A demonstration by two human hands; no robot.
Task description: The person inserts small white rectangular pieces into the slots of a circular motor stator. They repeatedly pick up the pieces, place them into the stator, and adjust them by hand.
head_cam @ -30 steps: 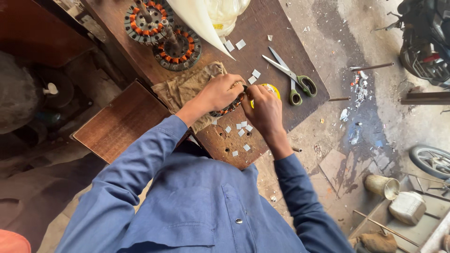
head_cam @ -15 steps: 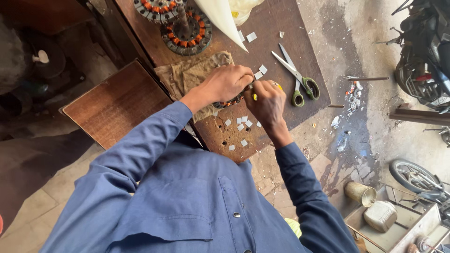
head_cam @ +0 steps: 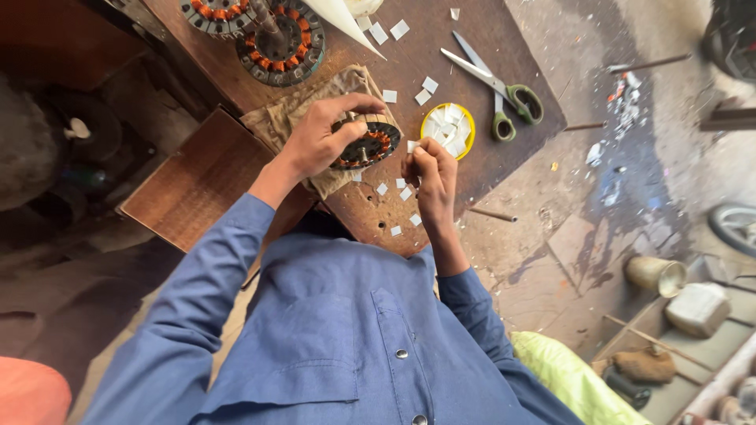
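Head view, looking straight down over a blue work shirt [head_cam: 346, 346] at a brown wooden workbench [head_cam: 512, 55] that fills the upper middle of the frame. The left hand [head_cam: 319, 138] is clenched around a round motor stator with a dark metal rim and copper-orange windings [head_cam: 364, 145], held just above a crumpled tan cloth [head_cam: 276, 122] at the centre of the frame. The right hand [head_cam: 429, 169] sits just right of the stator, its fingertips pinched on a small white paper slip [head_cam: 411, 146] right at the stator's edge. Just beyond that hand lies a shallow yellow round lid filled with more white slips [head_cam: 447, 130]. Further cut white paper pieces [head_cam: 402, 193] are scattered on the bench beneath the hands and towards the top of the frame. A pair of steel scissors with green handles [head_cam: 504, 86] lies open on the bench at the upper right. Two larger stators with copper windings [head_cam: 272, 35] rest at the upper left of the bench. A flat brown board [head_cam: 189, 181] lies left of the bench, lower down.
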